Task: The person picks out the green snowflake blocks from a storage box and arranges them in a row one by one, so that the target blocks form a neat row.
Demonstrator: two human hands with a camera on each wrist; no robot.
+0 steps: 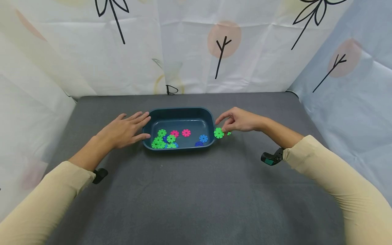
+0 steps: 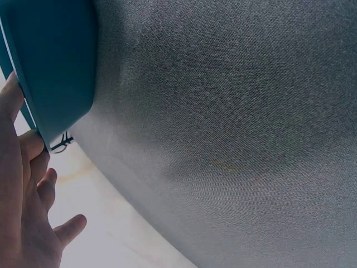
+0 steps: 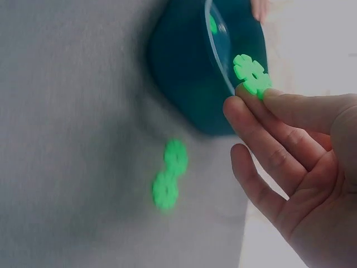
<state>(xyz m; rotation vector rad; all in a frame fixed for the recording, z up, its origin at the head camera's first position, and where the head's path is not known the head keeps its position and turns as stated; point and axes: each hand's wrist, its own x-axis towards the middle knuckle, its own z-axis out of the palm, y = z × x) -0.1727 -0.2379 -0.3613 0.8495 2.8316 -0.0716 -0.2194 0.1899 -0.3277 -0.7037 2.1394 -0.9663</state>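
A dark blue tray (image 1: 180,111) holds several flower-shaped plastic discs in green, pink and blue, most of them at its left end. My left hand (image 1: 127,131) is spread at the tray's left side, fingertips on the rim; the left wrist view shows its fingers (image 2: 34,146) against the tray wall. At the right rim, my right hand (image 1: 240,119) pinches a green notched disc (image 3: 254,75) between thumb and forefinger. Below that hand, two more green discs (image 3: 175,157) lie end to end on the table, mostly hidden by the hand in the head view.
The tray stands on a grey cloth-covered table (image 1: 196,190), toward its back edge. White printed curtains (image 1: 190,47) hang behind and at both sides. Dark bands (image 1: 272,157) sit on both wrists.
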